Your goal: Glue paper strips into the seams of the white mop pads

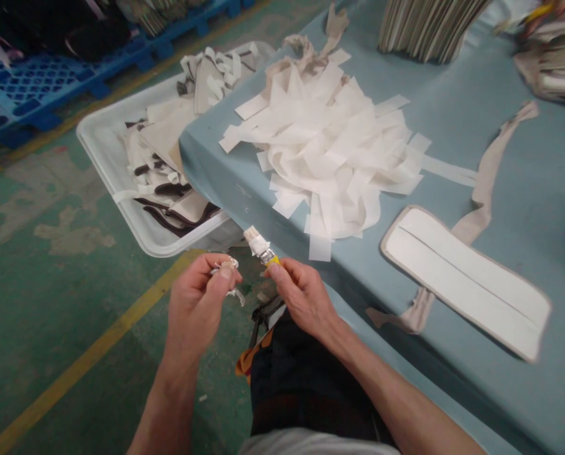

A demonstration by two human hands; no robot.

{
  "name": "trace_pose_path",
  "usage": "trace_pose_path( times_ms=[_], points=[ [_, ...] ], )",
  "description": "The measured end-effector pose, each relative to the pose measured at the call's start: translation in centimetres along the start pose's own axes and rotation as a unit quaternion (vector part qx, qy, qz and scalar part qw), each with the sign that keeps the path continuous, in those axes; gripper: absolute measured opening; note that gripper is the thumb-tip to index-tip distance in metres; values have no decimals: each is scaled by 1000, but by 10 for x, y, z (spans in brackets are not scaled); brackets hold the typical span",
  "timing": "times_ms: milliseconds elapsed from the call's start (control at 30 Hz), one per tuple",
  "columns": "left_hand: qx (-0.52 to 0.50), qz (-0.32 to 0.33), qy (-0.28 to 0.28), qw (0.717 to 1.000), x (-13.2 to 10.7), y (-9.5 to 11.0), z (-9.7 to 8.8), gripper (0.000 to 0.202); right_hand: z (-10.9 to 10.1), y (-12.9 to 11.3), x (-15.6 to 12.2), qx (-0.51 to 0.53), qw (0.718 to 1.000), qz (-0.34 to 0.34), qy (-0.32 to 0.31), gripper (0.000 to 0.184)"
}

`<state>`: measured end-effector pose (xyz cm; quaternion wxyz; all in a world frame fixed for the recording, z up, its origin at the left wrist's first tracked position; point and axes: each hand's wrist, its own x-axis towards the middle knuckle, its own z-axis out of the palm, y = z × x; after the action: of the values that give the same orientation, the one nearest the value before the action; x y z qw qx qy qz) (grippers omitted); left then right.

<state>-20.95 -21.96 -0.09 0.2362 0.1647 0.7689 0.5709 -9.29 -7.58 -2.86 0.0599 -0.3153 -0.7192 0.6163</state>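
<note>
A small flat brush (258, 244) with pale bristles, white wrapping, a metal band and a yellow handle points up and left over the table's near edge. My right hand (301, 292) is closed round its handle. Beside it, to the left, my left hand (200, 294) pinches a crumpled white scrap (226, 265), with a loose strand dangling below the fingers. What the scrap is made of is hard to tell. The two hands are close together but apart, above the floor and my lap.
On the blue-covered table (472, 101) lie a heap of white strips (330, 145) and a long white padded panel (467, 278) with beige straps. A stack of panels (429, 28) stands behind. Left are a white bin (116, 183) of fabric pieces and a blue pallet (36, 88).
</note>
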Motion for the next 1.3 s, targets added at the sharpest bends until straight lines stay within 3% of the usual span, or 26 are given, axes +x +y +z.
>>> trace_pose_path(
  times_ms=[133, 267, 567, 967, 1300],
  points=[
    [16, -1, -23, 1000, 6, 1, 2, 35, -1, -5, -4, 24, 999, -41, -21, 43],
    [31, -11, -29, 999, 3, 6, 3, 35, -4, -10, -9, -18, 995, -96, 3, 33],
    [43, -21, -41, 998, -3, 15, 9, 36, -6, -5, -10, -129, 971, -199, 36, 37],
    [56, 0, 0, 998, 0, 18, 13, 23, -4, -3, -11, -146, 971, -185, 47, 33],
    [58, -6, 57, 997, -4, 13, 21, 24, 4, -6, -13, -124, 982, -123, 65, 32]
  ],
)
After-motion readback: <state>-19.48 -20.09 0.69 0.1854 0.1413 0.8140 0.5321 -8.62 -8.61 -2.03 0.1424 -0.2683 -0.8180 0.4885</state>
